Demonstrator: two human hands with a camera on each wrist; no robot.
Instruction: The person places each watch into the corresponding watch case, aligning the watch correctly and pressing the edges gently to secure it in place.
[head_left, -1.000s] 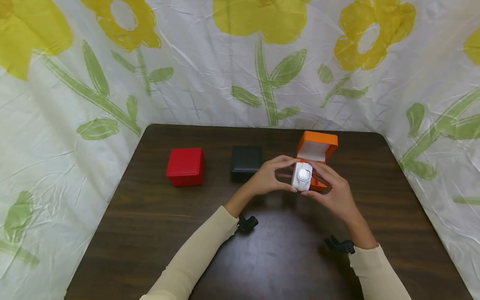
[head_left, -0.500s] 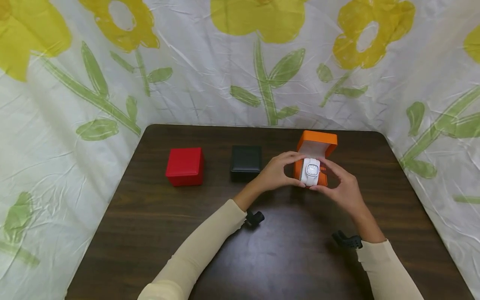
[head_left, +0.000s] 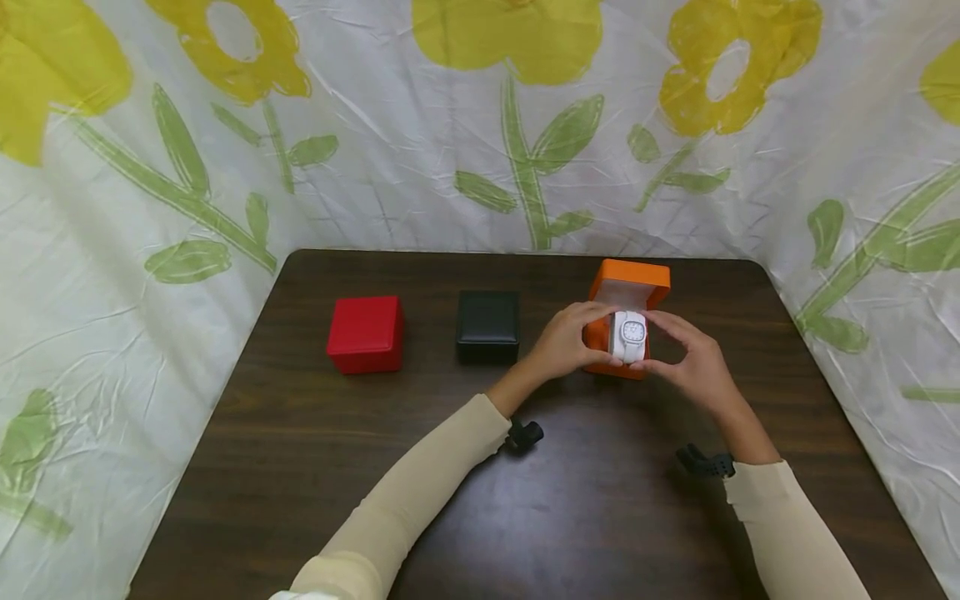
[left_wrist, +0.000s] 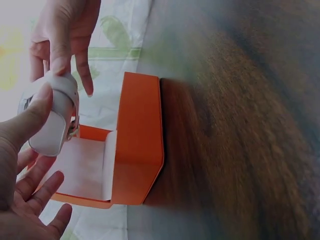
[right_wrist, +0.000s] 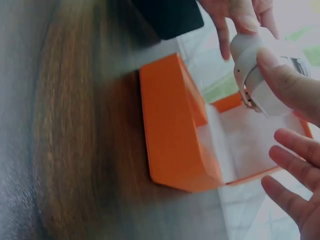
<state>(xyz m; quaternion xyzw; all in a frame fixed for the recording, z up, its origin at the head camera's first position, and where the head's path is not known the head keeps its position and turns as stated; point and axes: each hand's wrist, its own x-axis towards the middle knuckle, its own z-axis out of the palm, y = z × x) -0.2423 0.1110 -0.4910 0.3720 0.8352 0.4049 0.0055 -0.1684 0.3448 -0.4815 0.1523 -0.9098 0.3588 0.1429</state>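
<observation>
In the head view, a white wristwatch (head_left: 633, 333), wrapped round a white cushion, is held between both hands just above an open orange box (head_left: 632, 271). My left hand (head_left: 567, 340) pinches its left side with thumb and fingers. From the other side, my right hand (head_left: 693, 362) pinches it too. The left wrist view has the watch (left_wrist: 62, 102) tilted, with both thumbs on it and some left fingers spread loose below. The right wrist view puts the watch (right_wrist: 250, 65) above the pale lining of the orange box (right_wrist: 170, 125), apart from its floor.
A closed black box (head_left: 488, 321) stands left of the orange one, and a closed red box (head_left: 367, 329) farther left. All sit on the dark wooden table (head_left: 360, 467). A white flowered cloth (head_left: 405, 158) hangs behind and beside the table.
Both hands have carried the watch right and slightly away from me, from in front of the orange box to over its middle. The red and black boxes stay put.
</observation>
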